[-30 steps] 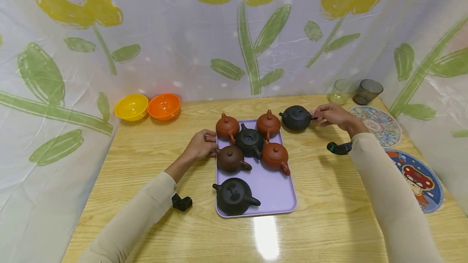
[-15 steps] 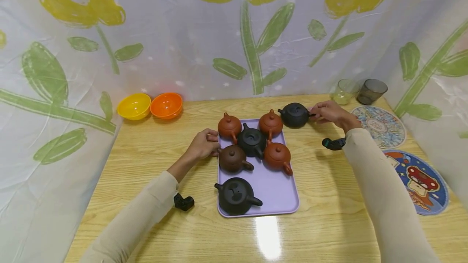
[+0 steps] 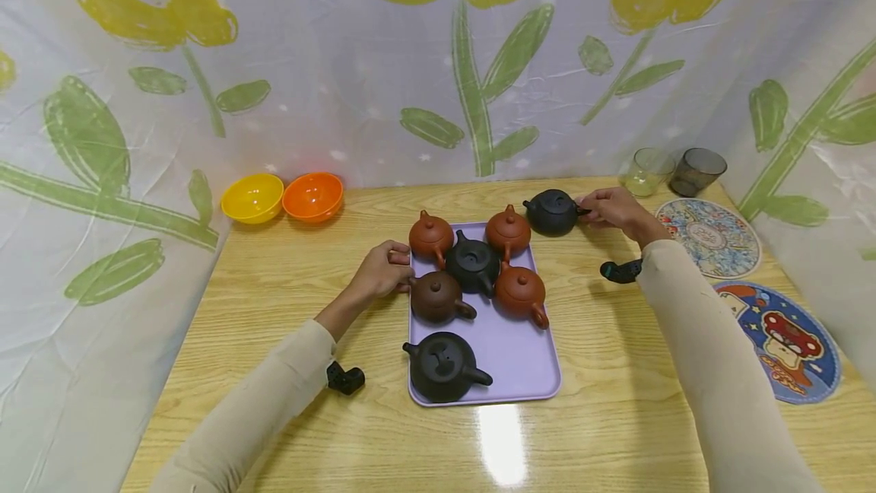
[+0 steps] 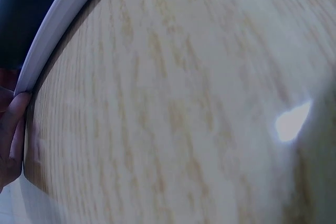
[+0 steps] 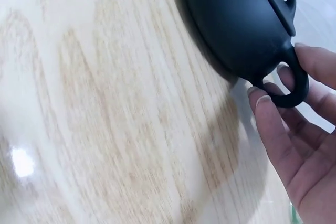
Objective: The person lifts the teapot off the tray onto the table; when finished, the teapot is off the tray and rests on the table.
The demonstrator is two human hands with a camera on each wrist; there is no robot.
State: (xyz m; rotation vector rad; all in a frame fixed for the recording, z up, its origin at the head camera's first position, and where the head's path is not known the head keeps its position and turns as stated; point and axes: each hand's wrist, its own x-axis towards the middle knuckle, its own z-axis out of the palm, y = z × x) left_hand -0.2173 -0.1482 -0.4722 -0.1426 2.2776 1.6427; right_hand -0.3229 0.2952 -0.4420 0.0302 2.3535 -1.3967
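Note:
In the head view, a lilac tray (image 3: 503,352) bears several teapots: a large black teapot (image 3: 443,371) at its near left, a dark brown teapot (image 3: 435,301), a black teapot (image 3: 472,263) in the middle and three reddish-brown ones, such as the teapot (image 3: 520,291) at the right edge. My left hand (image 3: 380,268) pinches the tray's left rim beside the brown teapot; its fingertips (image 4: 20,100) show at the rim in the left wrist view. With thumb and fingers, my right hand (image 3: 612,209) grips the handle of another black teapot (image 3: 551,211), just beyond the tray's far right corner, spout pointing left.
A yellow bowl (image 3: 252,199) and an orange bowl (image 3: 313,198) stand at the back left. Two tumblers, one pale green (image 3: 646,172) and one grey (image 3: 696,172), are at the back right. Two round mats, one patterned (image 3: 715,238) and one blue (image 3: 794,348), lie along the right side.
The black teapot in my right hand has shifted slightly left and away from me. My left hand stays at the tray's rim. The whole head view has drifted a little.

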